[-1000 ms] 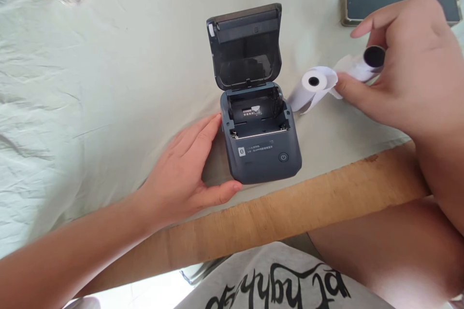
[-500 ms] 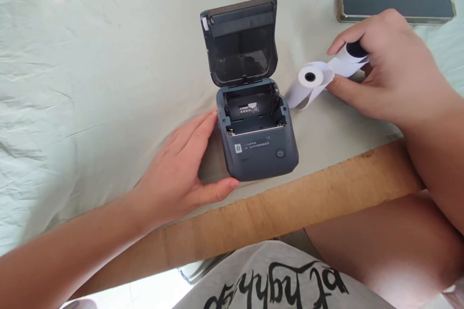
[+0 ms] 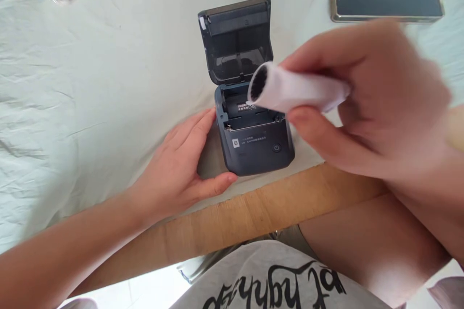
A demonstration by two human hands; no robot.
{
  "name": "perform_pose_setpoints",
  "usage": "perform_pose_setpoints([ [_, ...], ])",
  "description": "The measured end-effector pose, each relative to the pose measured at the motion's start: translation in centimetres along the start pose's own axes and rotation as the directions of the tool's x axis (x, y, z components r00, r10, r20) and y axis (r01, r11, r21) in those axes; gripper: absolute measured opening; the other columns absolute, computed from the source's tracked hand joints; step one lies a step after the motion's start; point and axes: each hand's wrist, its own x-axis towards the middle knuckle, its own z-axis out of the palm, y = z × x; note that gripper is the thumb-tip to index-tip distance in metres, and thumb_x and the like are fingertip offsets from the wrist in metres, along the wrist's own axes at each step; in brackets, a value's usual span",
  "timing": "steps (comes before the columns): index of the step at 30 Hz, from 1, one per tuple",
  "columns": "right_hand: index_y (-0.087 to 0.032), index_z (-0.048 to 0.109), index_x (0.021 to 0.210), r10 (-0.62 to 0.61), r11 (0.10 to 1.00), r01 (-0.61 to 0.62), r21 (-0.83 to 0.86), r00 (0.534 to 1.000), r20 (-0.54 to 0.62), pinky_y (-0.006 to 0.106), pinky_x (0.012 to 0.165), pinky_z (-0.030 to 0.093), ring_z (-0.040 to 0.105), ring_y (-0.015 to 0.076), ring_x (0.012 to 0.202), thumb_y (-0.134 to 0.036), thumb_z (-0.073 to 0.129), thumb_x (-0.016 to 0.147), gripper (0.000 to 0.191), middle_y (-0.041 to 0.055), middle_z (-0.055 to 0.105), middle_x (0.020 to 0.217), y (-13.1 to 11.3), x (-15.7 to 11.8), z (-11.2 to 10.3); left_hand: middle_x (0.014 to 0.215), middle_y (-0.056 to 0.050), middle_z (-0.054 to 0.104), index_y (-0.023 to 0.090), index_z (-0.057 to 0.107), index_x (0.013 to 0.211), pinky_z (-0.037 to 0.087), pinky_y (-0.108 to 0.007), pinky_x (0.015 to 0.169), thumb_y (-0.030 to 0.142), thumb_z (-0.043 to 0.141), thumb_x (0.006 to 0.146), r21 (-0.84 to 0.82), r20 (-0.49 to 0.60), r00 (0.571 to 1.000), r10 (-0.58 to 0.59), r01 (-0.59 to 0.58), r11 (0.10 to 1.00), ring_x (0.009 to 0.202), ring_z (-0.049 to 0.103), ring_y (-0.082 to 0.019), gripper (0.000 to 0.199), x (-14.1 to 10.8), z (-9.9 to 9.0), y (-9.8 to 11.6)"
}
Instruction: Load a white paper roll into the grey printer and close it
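Beyond the near edge of the counter (image 3: 232, 217), a pale grey shirt (image 3: 250, 277) curves outward, its front crossed by bold, looping black script lettering (image 3: 286, 286), upside down in this view. The left hand (image 3: 177, 159), right hand (image 3: 384, 91), forearms (image 3: 97, 236) and a thigh (image 3: 362, 231) are bare.

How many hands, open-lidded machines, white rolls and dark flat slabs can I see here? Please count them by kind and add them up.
Hands: 2 (left hand, right hand)
Open-lidded machine: 1
White roll: 1 in view, held in the right hand
Dark flat slab: 1
Total: 5
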Motion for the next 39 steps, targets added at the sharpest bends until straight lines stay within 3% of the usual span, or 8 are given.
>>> perform_pose_setpoints([
  [3,-0.026,0.078,0.141,-0.112,0.994,0.112,0.012,0.993,-0.028,0.032,0.100,0.073,0.088,0.0189,0.114,-0.026,0.062,0.120,0.026,0.0022,0.089,0.134,-0.5,0.7,1.3,0.192,-0.010,0.062,0.039,0.035,0.196,0.067,-0.068,0.137,0.088,0.055,0.119,-0.007,-0.003,1.000,0.016,-0.016,1.000,0.167,0.071,-0.046,0.093,0.1,0.1,0.1],
  [9,-0.028,0.077,0.132,-0.104,0.993,0.102,-0.050,0.994,-0.024,0.032,0.082,0.069,0.087,0.0183,0.103,-0.007,0.055,0.107,0.040,0.0003,0.090,0.130,-1.0,1.2,2.2,0.191,-0.012,0.062,0.034,0.036,0.196,0.066,-0.067,0.137,0.084,0.056,0.121,-0.008,-0.028,0.999,0.021,-0.021,1.000,0.168,0.069,-0.048,0.092,-0.1,0.2,0.3],
  [13,-0.027,0.081,0.132,-0.053,0.995,0.048,-0.087,0.997,-0.060,0.030,0.077,0.064,0.081,0.0150,0.086,-0.017,0.059,0.120,0.027,-0.0013,0.088,0.116,-1.7,1.4,1.8,0.194,-0.013,0.059,0.034,0.038,0.195,0.065,-0.069,0.138,0.088,0.063,0.115,-0.017,0.010,0.999,-0.031,0.031,0.999,0.170,0.067,-0.049,0.100,-0.2,0.2,0.2],
  [17,-0.030,0.079,0.132,-0.045,0.996,0.044,-0.073,0.999,-0.013,0.032,0.079,0.064,0.083,0.0178,0.089,-0.040,0.063,0.127,0.019,-0.0024,0.085,0.106,-1.3,1.0,1.3,0.194,-0.012,0.059,0.035,0.040,0.194,0.063,-0.071,0.140,0.090,0.070,0.110,-0.044,0.028,0.998,-0.064,0.066,0.997,0.170,0.067,-0.050,0.105,-0.2,0.1,0.3],
  [20,-0.029,0.069,0.121,-0.177,0.984,0.176,0.028,0.984,0.018,0.031,0.078,0.063,0.085,0.0155,0.095,-0.027,0.073,0.121,0.005,-0.0045,0.088,0.115,-0.6,0.8,1.2,0.190,-0.013,0.063,0.036,0.043,0.192,0.063,-0.069,0.140,0.087,0.064,0.114,-0.043,0.013,0.998,-0.055,0.055,0.998,0.167,0.070,-0.047,0.096,-0.1,0.1,0.6],
  [25,-0.030,0.054,0.107,-0.202,0.979,0.201,0.024,0.977,0.064,0.032,0.079,0.062,0.081,0.0154,0.095,-0.004,0.068,0.108,0.029,-0.0038,0.087,0.123,-0.1,0.9,0.8,0.191,-0.013,0.062,0.036,0.040,0.194,0.065,-0.069,0.138,0.089,0.058,0.117,-0.041,0.005,0.999,-0.033,0.033,0.999,0.168,0.069,-0.047,0.095,0.0,0.2,0.6],
  [32,-0.032,0.056,0.111,-0.219,0.973,0.219,-0.066,0.976,0.018,0.035,0.075,0.061,0.071,0.0178,0.072,-0.010,0.058,0.104,0.023,-0.0066,0.076,0.088,-0.3,1.1,0.7,0.192,-0.010,0.061,0.035,0.041,0.194,0.065,-0.067,0.140,0.092,0.055,0.116,-0.022,0.003,1.000,-0.026,0.026,0.999,0.168,0.070,-0.047,0.098,-0.2,0.4,0.2],
  [39,-0.027,0.065,0.125,-0.292,0.953,0.297,-0.064,0.954,0.070,0.040,0.094,0.065,0.085,0.0216,0.102,-0.013,0.065,0.111,0.020,0.0013,0.087,0.112,0.4,1.1,0.7,0.193,-0.014,0.061,0.033,0.041,0.193,0.064,-0.067,0.139,0.092,0.060,0.114,-0.020,-0.003,0.999,-0.033,0.033,0.999,0.170,0.067,-0.048,0.101,-0.1,0.6,0.3],
])
